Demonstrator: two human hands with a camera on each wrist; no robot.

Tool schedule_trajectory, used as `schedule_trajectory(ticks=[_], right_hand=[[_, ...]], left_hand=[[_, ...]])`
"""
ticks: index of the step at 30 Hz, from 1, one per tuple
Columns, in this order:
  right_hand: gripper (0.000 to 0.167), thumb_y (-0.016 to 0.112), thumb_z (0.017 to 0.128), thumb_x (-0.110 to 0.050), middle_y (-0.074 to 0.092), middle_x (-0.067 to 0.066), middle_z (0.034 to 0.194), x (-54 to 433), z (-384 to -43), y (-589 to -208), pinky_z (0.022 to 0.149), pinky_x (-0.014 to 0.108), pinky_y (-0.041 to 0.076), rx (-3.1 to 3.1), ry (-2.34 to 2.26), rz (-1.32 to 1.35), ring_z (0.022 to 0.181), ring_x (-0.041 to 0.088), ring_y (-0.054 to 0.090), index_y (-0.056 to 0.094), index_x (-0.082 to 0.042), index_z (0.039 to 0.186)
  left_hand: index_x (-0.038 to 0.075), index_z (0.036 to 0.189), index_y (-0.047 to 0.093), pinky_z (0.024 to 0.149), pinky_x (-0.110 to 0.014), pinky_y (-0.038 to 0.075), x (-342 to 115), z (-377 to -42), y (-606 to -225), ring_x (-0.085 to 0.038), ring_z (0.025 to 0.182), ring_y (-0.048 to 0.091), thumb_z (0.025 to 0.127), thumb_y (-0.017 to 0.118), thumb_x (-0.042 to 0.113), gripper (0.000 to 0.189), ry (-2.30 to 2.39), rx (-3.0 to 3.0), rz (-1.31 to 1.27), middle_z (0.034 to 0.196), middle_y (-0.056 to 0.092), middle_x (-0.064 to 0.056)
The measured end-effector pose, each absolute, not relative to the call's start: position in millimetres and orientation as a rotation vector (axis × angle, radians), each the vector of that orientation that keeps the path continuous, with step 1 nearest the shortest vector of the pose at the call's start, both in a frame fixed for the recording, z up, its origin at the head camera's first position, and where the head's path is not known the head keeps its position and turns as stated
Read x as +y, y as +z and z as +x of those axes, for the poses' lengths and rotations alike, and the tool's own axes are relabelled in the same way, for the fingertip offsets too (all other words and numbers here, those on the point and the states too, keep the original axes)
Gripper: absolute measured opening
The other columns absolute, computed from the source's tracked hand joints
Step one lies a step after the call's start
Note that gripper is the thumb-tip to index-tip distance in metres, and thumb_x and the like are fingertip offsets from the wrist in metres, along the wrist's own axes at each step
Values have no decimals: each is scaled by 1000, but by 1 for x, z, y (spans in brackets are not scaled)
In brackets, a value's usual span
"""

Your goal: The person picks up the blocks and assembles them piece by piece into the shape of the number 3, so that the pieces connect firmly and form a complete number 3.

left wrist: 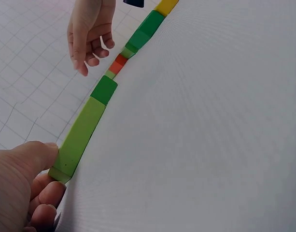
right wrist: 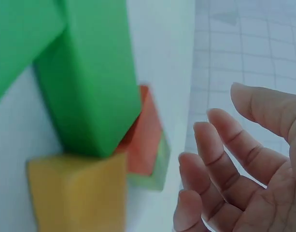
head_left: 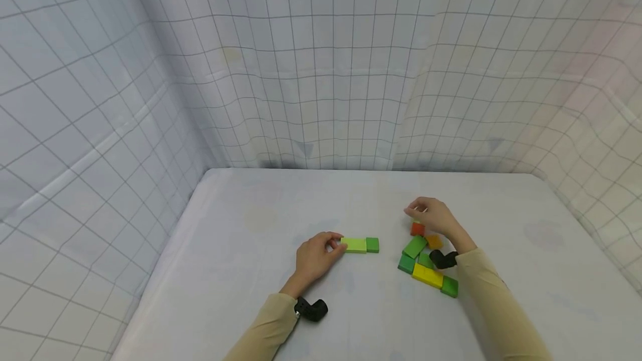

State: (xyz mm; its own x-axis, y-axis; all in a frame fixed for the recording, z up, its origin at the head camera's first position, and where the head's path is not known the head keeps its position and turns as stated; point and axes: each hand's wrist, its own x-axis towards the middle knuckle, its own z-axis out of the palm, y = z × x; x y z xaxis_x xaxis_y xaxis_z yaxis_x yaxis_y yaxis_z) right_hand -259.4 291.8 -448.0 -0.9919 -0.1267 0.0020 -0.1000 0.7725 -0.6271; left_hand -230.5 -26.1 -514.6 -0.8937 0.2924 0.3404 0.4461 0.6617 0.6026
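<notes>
1. The long light-green wooden block [head_left: 354, 245] is pinched at its near end by the left hand [head_left: 315, 257], flat on the white worktop [head_left: 241, 249], butted against a small dark-green cube [head_left: 373, 244].
2. The right hand [head_left: 432, 216] is held loosely curled and empty above the small red-orange block [head_left: 417, 229], beside the pile of green and yellow blocks [head_left: 426, 269].

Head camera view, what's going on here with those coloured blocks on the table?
A person in beige sleeves is working with flat coloured blocks on a white table. The left hand holds the end of a light green block that lies end to end with a small dark green block. The right hand hovers with loosely curled fingers just above an orange-red block, holding nothing. Below it lies a loose cluster of green, orange and yellow blocks.
</notes>
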Motion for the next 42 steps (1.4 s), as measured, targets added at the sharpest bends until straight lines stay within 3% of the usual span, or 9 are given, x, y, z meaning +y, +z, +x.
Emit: schedule_trajectory(ticks=[12, 20, 34, 42], right_hand=[[44, 60, 93, -36, 57, 26, 109, 319, -266, -456, 74, 45, 46, 2883, -927, 27, 87, 33, 55, 57, 4, 111], [50, 58, 94, -40, 52, 27, 117, 329, -268, -458, 80, 43, 44, 2686, -1000, 24, 93, 30, 52, 51, 3, 118], [37, 63, 92, -32, 55, 19, 110, 335, -275, -462, 76, 36, 44, 2630, -1070, 24, 88, 26, 51, 59, 0, 108], [30, 60, 94, -25, 58, 11, 93, 328, -287, -455, 69, 32, 42, 2639, -1030, -19, 80, 22, 49, 61, 3, 105]], left_hand=[[20, 103, 72, 52, -21, 34, -26, -231, -516, 0, 58, 44, 88, 65, 39, 25, -1043, -2685, -585, 78, 57, 16], [20, 104, 71, 52, -22, 34, -26, -230, -514, 0, 57, 44, 88, 65, 40, 26, -1044, -2693, -585, 78, 57, 16], [19, 104, 72, 52, -21, 34, -26, -230, -514, 0, 58, 44, 88, 64, 40, 27, -1028, -2692, -594, 78, 57, 15], [20, 104, 72, 53, -22, 34, -25, -230, -515, 0, 58, 44, 88, 64, 40, 27, -1027, -2695, -584, 77, 56, 16]])
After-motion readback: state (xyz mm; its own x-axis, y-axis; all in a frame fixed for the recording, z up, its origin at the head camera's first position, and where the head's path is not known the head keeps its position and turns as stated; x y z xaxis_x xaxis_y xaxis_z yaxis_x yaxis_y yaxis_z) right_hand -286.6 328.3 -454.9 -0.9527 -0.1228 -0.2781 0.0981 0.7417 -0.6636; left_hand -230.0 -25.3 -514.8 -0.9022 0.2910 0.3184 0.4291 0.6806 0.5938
